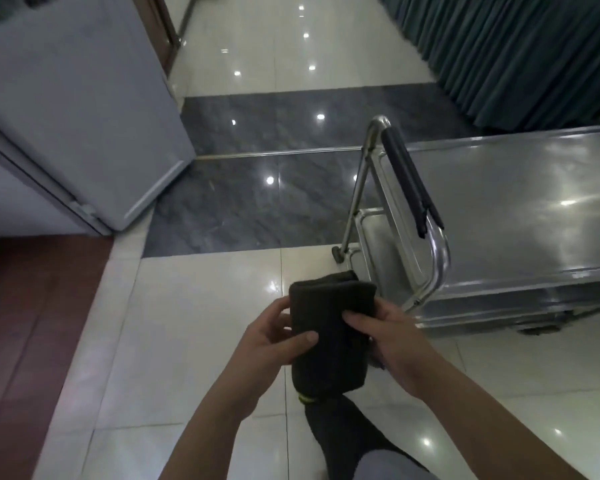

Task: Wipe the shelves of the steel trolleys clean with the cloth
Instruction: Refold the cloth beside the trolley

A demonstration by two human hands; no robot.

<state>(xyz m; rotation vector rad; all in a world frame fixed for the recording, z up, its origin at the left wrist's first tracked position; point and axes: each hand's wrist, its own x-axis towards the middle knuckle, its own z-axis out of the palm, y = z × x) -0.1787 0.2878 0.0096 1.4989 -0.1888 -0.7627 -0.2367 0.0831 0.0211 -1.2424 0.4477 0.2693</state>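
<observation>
The cloth (328,337) was dark, almost black, thick and soft-looking, folded into a narrow upright oblong with a rounded fold along its top edge; a second layer showed as a lip behind that top edge. It was held in the air between both hands, low in the middle of the view, above the pale glossy floor tiles (194,306) and just to the near left of the steel trolley (520,209). The left hand (274,336) gripped its left side, thumb laid across the front face and fingers curled behind the edge. The right hand (392,332) gripped the right side, its thumb pressed onto the front near the upper part and the other fingers wrapped round the back, mostly hidden. Neither hand touched the trolley. The trolley stood at the right, its flat top shelf of brushed steel catching streaks of light, a lower shelf (381,244) visible beneath at its near end, and a curved tubular handle with a black grip (407,178) rising at that end. A band of dark grey marble (257,202) crossed the floor beyond the hands, and a teal pleated curtain (520,53) hung behind the trolley.
</observation>
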